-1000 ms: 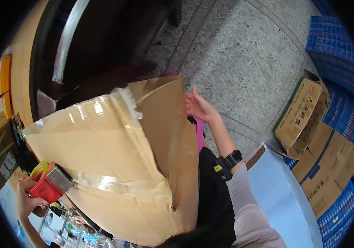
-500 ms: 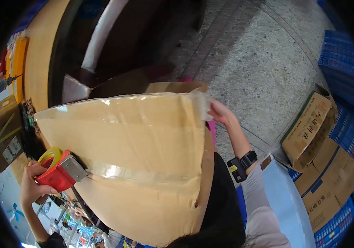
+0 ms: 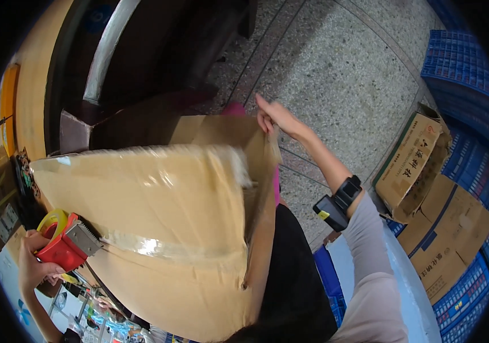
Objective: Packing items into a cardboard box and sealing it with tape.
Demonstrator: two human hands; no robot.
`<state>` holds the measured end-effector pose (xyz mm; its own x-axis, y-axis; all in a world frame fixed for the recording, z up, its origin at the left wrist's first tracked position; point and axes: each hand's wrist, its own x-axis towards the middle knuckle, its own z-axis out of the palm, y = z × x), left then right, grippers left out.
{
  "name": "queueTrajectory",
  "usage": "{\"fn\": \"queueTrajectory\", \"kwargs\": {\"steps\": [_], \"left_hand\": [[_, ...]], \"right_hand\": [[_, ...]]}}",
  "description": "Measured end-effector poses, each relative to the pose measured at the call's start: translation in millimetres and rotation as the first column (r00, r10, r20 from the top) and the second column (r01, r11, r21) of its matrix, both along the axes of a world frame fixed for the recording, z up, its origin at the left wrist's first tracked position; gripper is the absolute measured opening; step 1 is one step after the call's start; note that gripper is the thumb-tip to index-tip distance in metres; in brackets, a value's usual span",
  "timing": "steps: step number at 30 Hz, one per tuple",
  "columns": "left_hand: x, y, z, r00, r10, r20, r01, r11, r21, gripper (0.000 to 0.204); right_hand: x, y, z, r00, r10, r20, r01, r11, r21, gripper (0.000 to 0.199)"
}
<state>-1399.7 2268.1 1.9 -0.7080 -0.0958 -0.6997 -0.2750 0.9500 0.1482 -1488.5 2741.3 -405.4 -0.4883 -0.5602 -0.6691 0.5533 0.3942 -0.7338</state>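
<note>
The left hand [image 3: 34, 264] is closed around the red handle of a tape dispenser [image 3: 64, 240], which carries a yellow roll and a toothed metal blade; the blade sits just off the left edge of a big cardboard box [image 3: 159, 228]. The right hand [image 3: 273, 117] reaches out to the far top corner of the box, fingers pressed together on the edge of a flap, with a dark device strapped at the wrist [image 3: 339, 203] and a grey sleeve behind it.

The box fills the middle of the view, held up in front of the person's body. It is plain brown cardboard, slightly blurred along its upper side, with a shiny strip of clear tape [image 3: 164, 247] running across its lower part from near the dispenser. The cardboard shows creases, and the end by the right hand stands open.

Beyond, on the speckled floor [image 3: 336, 74] to the right, lie more brown boxes [image 3: 427, 188] next to blue crates [image 3: 461, 63].
</note>
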Motion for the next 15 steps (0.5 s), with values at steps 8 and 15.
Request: {"fn": "queueTrajectory", "kwargs": {"steps": [8, 15], "left_hand": [[-16.5, -2.8, -15.5, 0.965, -0.253, -0.068, 0.258, 0.963, 0.082, 0.063], [-32.3, 5.0, 2.6, 0.975, -0.215, 0.062, 0.212, 0.976, 0.055, 0.059]], "right_hand": [[-7.2, -42.3, 126.9, 0.441, 0.892, 0.094, -0.688, 0.404, -0.603, 0.045], [30.9, -75.2, 220.5, 0.210, 0.846, 0.490, -0.772, 0.451, -0.448, 0.052]]}}
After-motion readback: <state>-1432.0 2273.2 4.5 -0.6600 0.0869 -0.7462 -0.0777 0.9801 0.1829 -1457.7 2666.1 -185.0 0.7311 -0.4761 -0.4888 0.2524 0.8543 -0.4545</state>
